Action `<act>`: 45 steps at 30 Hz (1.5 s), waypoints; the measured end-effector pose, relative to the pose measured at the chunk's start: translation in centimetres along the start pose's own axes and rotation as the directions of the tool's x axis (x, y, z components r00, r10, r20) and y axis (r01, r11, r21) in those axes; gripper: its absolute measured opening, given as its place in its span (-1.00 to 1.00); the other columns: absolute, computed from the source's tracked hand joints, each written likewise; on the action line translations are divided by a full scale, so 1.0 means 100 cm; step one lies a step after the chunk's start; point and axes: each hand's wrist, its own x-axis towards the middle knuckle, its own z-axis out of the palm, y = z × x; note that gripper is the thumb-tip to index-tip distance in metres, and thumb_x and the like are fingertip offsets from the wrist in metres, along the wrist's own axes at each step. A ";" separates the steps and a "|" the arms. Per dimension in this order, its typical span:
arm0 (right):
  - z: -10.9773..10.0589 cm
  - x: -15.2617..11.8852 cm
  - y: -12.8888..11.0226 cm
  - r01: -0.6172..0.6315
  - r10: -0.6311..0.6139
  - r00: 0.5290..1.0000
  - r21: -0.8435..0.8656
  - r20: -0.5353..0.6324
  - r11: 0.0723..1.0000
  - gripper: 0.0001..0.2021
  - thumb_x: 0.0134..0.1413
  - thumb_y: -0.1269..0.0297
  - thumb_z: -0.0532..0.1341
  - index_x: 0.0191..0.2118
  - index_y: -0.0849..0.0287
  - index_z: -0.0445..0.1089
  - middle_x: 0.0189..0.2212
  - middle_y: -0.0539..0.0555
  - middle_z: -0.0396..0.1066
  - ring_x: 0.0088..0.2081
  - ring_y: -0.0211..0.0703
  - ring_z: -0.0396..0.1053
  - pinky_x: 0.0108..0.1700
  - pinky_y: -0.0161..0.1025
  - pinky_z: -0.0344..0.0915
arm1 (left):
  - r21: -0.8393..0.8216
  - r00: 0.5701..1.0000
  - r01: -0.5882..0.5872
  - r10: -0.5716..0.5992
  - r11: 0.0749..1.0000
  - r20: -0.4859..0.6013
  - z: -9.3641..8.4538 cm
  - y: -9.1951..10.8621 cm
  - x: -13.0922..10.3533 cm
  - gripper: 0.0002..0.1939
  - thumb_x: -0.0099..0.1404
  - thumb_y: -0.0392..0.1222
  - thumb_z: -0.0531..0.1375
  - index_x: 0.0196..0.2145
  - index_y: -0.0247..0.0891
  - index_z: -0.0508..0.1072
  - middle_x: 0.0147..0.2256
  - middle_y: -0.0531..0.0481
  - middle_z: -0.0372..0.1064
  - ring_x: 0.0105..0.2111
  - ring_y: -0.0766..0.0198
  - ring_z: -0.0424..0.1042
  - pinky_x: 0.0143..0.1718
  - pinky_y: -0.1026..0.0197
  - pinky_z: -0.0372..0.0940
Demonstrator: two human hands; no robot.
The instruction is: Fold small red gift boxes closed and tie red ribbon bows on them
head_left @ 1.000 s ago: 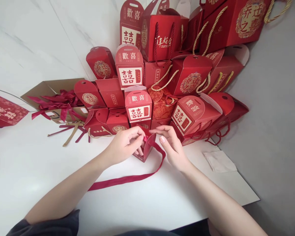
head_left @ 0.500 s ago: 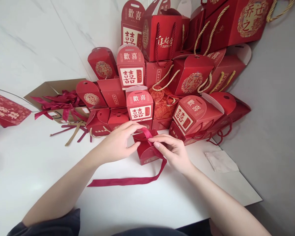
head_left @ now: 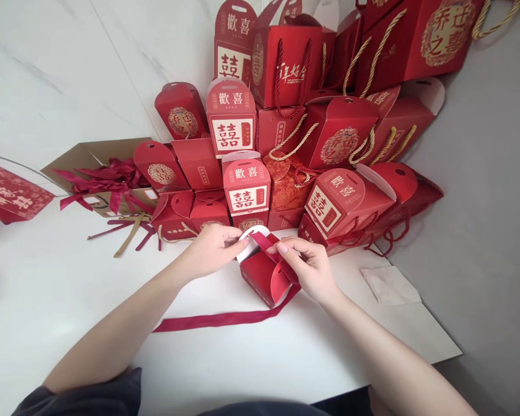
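Note:
A small red gift box (head_left: pixel 260 274) stands on the white table, turned at an angle between my hands. My left hand (head_left: pixel 214 251) pinches its left flap (head_left: pixel 247 245), whose white inside faces up. A crimson ribbon (head_left: pixel 262 240) passes through the hole in that flap and runs across the box top. My right hand (head_left: pixel 309 266) pinches the ribbon between thumb and index finger near the other rounded flap. The ribbon's long tail comes out below my right hand and lies leftward across the table in front of the box.
Stacked red gift boxes (head_left: pixel 238 138), several with rope handles, rise behind the small box. At the left, a cardboard carton (head_left: pixel 108 149) holds crimson ribbons, with loose strips (head_left: pixel 130 231) before it. A folded white tissue (head_left: pixel 390 284) lies right, near the grey wall.
The box has turned, and its left flap now leans outward with the white inside showing. My left hand has closed on that flap. My right hand still pinches the ribbon.

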 end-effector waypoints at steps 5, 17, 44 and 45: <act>0.001 0.001 0.001 -0.003 0.005 1.000 -0.066 0.025 0.998 -0.76 0.26 0.16 0.19 -0.28 0.10 0.59 -0.35 0.03 0.54 -0.30 -0.19 0.46 -0.19 -0.28 0.32 | -0.012 0.993 0.034 -0.032 0.999 0.117 -0.001 0.001 -0.001 -0.63 0.32 0.01 0.11 -0.53 -0.30 0.30 -0.55 0.09 0.20 -0.51 0.37 0.22 -0.49 0.31 0.08; 0.003 0.003 0.001 0.117 -0.100 0.992 -0.240 0.079 0.964 -0.74 0.28 0.21 0.15 -0.35 0.14 0.55 -0.41 0.07 0.54 -0.33 -0.13 0.43 -0.17 -0.16 0.29 | -0.191 0.995 0.034 -0.016 0.981 0.096 -0.002 0.008 -0.004 -0.75 0.25 -0.01 0.22 -0.32 -0.24 0.56 -0.37 -0.02 0.54 -0.34 0.19 0.52 -0.30 0.25 0.39; -0.003 0.003 -0.005 0.257 -0.255 0.966 -0.249 0.038 0.934 -0.84 0.26 0.27 0.16 -0.13 0.08 0.48 -0.06 0.13 0.48 0.01 -0.04 0.40 0.09 -0.04 0.30 | -0.573 0.928 -0.180 -0.055 0.799 -0.369 -0.007 0.003 0.001 -0.84 0.21 -0.13 0.27 -0.36 -0.27 0.41 -0.41 0.01 0.49 -0.44 0.31 0.47 -0.44 0.29 0.46; -0.006 0.002 -0.009 0.277 -0.290 0.957 -0.263 -0.010 0.924 -0.83 0.26 0.28 0.16 -0.10 0.08 0.46 -0.04 0.14 0.46 0.02 -0.03 0.39 0.10 -0.01 0.30 | -0.586 0.927 -0.197 -0.046 0.786 -0.373 -0.009 0.003 0.001 -0.86 0.22 -0.15 0.25 -0.37 -0.26 0.40 -0.39 0.01 0.50 -0.45 0.32 0.46 -0.48 0.31 0.44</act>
